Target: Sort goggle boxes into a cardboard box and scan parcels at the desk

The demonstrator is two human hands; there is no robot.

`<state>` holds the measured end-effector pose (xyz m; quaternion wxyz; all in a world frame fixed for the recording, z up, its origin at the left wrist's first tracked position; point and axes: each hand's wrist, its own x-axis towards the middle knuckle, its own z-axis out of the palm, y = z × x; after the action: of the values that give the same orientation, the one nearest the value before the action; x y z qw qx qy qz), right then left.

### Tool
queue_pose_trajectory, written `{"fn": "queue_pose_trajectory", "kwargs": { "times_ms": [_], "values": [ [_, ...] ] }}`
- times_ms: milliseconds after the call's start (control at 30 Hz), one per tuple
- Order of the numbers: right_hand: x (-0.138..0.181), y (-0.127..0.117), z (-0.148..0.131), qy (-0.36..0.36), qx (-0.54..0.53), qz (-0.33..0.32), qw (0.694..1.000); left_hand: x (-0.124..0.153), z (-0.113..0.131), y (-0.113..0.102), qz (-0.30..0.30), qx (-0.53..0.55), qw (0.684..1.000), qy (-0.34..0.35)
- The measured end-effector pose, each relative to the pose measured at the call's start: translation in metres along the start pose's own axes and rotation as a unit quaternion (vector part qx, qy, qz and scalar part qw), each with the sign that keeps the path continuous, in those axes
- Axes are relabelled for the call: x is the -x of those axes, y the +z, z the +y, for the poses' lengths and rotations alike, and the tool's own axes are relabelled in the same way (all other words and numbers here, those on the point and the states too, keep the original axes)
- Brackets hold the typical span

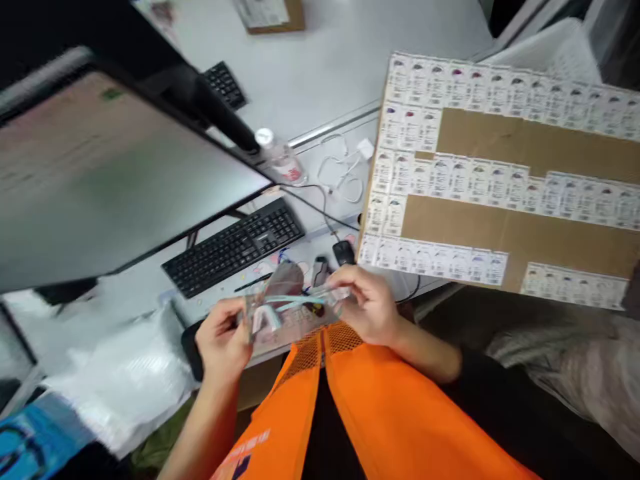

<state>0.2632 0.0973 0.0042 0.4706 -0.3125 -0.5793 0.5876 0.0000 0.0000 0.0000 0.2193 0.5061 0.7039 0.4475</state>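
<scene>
A clear plastic bag (300, 323) is stretched between my two hands, above the front edge of the desk. Inside it lie thin mint-green strips (295, 301) and a white bent piece (265, 319); their kind is too blurred to tell. My left hand (225, 340) pinches the bag's left end between thumb and fingers. At the other end, my right hand (367, 303) is closed on the bag's right edge, close below the black mouse (343, 253).
A black keyboard (235, 247) and a large monitor (115, 180) are at left. Beyond them stand a clear bottle (283, 159) and a white cable (333, 170). A cardboard board with rows of labels (480, 133) covers the right. White plastic packages (125, 373) lie lower left.
</scene>
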Motion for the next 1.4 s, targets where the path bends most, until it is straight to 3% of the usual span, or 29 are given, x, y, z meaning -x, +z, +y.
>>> {"fn": "queue_pose_trajectory", "kwargs": {
  "times_ms": [133, 267, 467, 600, 733, 833, 1033, 1400],
  "values": [
    [0.020, 0.041, -0.026, 0.008, 0.047, 0.012, 0.999, 0.025, 0.002, -0.032, 0.026, 0.027, 0.999, -0.009],
    [0.040, 0.093, -0.035, 0.032, 0.088, 0.018, 0.995, 0.056, -0.012, -0.081, 0.031, 0.067, 0.997, 0.000],
    [0.068, 0.177, -0.045, 0.033, 0.124, -0.039, 0.991, 0.104, -0.040, -0.151, 0.071, 0.125, 0.989, 0.029],
    [0.080, 0.214, -0.054, 0.031, 0.136, -0.097, 0.985, 0.127, -0.059, -0.185, 0.099, 0.151, 0.983, 0.037],
    [0.092, 0.222, -0.054, 0.091, 0.152, -0.157, 0.971, 0.146, -0.074, -0.209, 0.112, 0.177, 0.978, 0.014],
    [0.098, 0.221, -0.049, 0.140, 0.216, -0.165, 0.952, 0.156, -0.085, -0.220, 0.115, 0.206, 0.972, -0.002],
    [0.104, 0.234, -0.045, 0.098, 0.319, -0.160, 0.929, 0.169, -0.103, -0.229, 0.095, 0.278, 0.955, -0.043],
    [0.101, 0.257, -0.055, 0.044, 0.263, -0.186, 0.946, 0.176, -0.104, -0.239, 0.116, 0.278, 0.953, -0.038]
  ]
}}
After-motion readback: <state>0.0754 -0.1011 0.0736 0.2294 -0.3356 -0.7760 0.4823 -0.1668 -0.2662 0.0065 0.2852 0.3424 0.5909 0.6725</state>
